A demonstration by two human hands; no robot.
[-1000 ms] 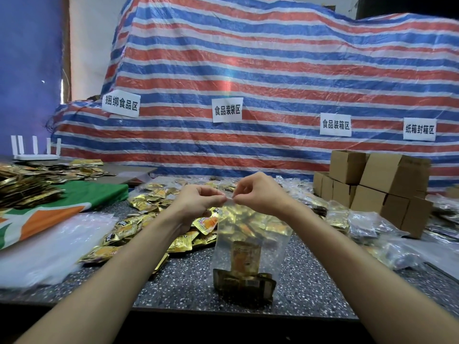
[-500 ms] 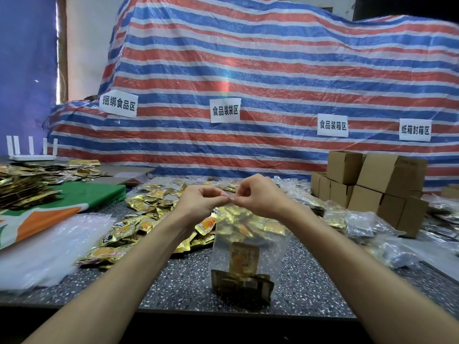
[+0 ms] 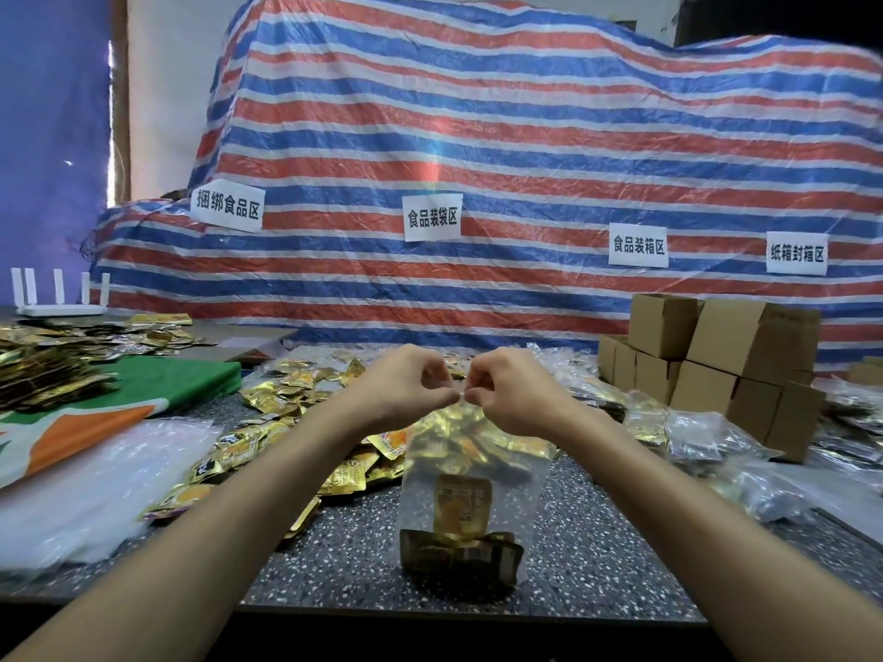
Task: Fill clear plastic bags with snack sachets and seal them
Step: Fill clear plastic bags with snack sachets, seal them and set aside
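A clear plastic bag [image 3: 470, 475] stands upright on the speckled table [image 3: 597, 556], holding several gold snack sachets [image 3: 461, 551] at its bottom. My left hand [image 3: 406, 387] and my right hand [image 3: 509, 389] pinch the bag's top edge from either side, fingertips almost touching above the bag. A pile of loose gold sachets [image 3: 282, 422] lies on the table just left of the bag.
Empty clear bags [image 3: 91, 480] lie at the left, beside a green and orange cloth [image 3: 119, 398]. Filled bags [image 3: 707, 437] and stacked cardboard boxes [image 3: 716, 365] sit at the right. A striped tarp [image 3: 525, 183] with paper labels covers the background. A white router [image 3: 59, 298] stands far left.
My two hands have drawn closer together along the bag's top edge. The bag stays upright in the same spot.
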